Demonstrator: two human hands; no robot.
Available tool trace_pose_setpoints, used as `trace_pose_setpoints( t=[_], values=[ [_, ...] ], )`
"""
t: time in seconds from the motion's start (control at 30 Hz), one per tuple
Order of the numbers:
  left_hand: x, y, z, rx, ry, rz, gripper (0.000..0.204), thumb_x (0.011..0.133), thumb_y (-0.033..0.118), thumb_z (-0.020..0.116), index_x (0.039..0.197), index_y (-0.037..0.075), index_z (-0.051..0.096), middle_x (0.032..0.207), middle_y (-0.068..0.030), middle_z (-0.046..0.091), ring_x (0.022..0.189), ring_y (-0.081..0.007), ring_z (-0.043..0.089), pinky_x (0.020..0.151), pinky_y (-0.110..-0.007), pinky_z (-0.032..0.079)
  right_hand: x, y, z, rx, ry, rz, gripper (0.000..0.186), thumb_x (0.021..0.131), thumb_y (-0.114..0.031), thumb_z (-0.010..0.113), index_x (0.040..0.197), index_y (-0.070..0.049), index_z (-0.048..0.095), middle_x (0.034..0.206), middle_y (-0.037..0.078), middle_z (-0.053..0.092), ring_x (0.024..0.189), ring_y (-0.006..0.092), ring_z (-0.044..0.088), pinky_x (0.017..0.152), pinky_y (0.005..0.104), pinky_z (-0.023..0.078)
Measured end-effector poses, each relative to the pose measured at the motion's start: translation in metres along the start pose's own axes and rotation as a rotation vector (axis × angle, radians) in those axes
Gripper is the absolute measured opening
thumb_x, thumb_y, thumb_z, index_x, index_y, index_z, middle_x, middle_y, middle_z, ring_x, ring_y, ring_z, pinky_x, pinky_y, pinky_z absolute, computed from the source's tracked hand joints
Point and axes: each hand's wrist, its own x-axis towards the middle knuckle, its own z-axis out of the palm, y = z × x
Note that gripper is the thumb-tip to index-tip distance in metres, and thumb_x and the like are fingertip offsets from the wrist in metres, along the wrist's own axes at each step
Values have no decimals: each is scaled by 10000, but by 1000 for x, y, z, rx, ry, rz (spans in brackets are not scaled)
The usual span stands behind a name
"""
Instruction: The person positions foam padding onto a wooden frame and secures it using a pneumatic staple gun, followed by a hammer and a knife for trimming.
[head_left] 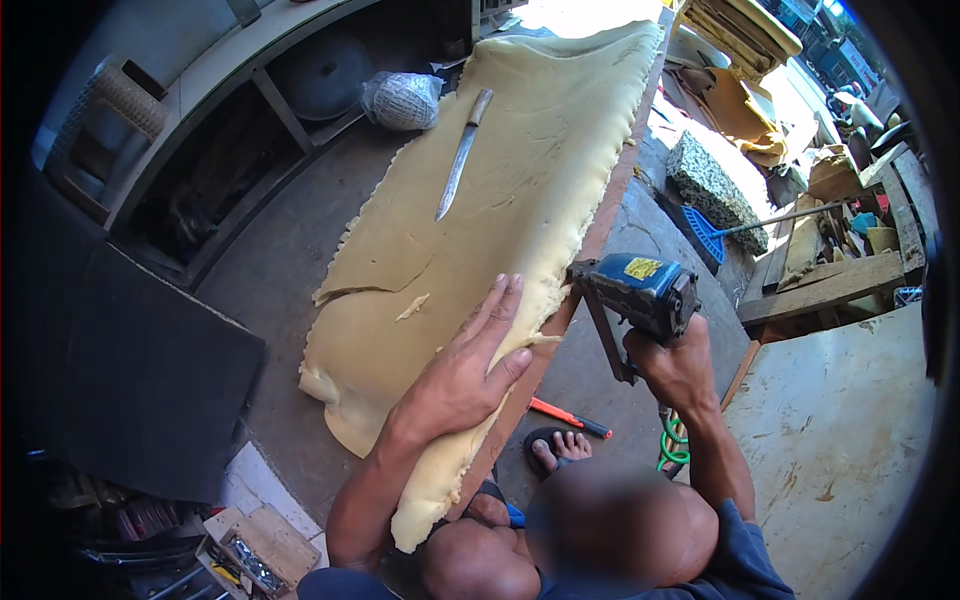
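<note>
A large sheet of pale yellow foam (530, 150) with ragged edges lies over a reddish-brown board (612, 205), whose right edge shows beside it. My left hand (455, 385) rests on the foam near that edge, fingers stretched out and thumb apart. My right hand (680, 365) grips the handle of a blue and black staple gun (640, 292). Its nose reaches the foam's right edge, just past my left fingertips; whether it touches is too small to tell. A knife (462, 160) with a worn wooden handle lies on the foam, with a loose foam scrap (411, 307) below it.
A green coiled hose (674, 440) hangs under my right wrist. On the floor lies a red-orange stick-like tool (570, 416) near my foot. A plastic-wrapped bundle (402, 101) sits by the foam. To the right are a blue rake (704, 238), a speckled foam block (716, 180) and wood scraps.
</note>
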Motion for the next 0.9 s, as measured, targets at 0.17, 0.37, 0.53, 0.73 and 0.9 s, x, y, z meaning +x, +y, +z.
trace_pose_setpoints(
  t=[0.17, 0.37, 0.53, 0.73, 0.9],
  values=[
    [-6, 3, 4, 67, 53, -64, 745, 998, 238, 554, 1621, 71, 182, 1642, -250, 230, 1497, -420, 281, 1206, -431, 287, -17, 16, 12, 24, 21, -232, 284, 774, -2, 625, 1047, 31, 696, 799, 72, 712, 705, 139, 657, 653, 313, 535],
    [-4, 11, 0, 104, 47, -73, 736, 990, 213, 562, 1621, 88, 203, 1647, -230, 236, 1491, -414, 296, 1199, -424, 301, -7, 10, 4, -96, -113, -180, 244, 768, -66, 720, 999, 14, 724, 774, 193, 713, 669, 290, 719, 656, 359, 558],
    [4, 14, 3, 111, 43, -69, 725, 989, 206, 559, 1618, 91, 216, 1645, -238, 230, 1467, -438, 324, 1185, -435, 321, -2, -1, -16, -199, -151, -189, 227, 750, -57, 729, 966, 12, 725, 735, 184, 698, 636, 272, 711, 626, 353, 549],
    [-1, 10, -2, 98, 37, -109, 738, 987, 220, 566, 1619, 89, 208, 1644, -248, 223, 1469, -449, 315, 1185, -440, 319, 5, -11, -8, -206, -179, -224, 187, 761, -75, 740, 929, 5, 725, 734, 175, 703, 620, 270, 708, 605, 357, 547],
    [-2, 4, -5, 61, 31, -77, 824, 972, 327, 625, 1617, 57, 188, 1649, -260, 194, 1491, -433, 285, 1197, -437, 304, 8, 1, 6, -191, -154, -170, 227, 789, -65, 706, 1004, 1, 734, 805, 177, 735, 717, 294, 738, 674, 369, 567]
  ],
)
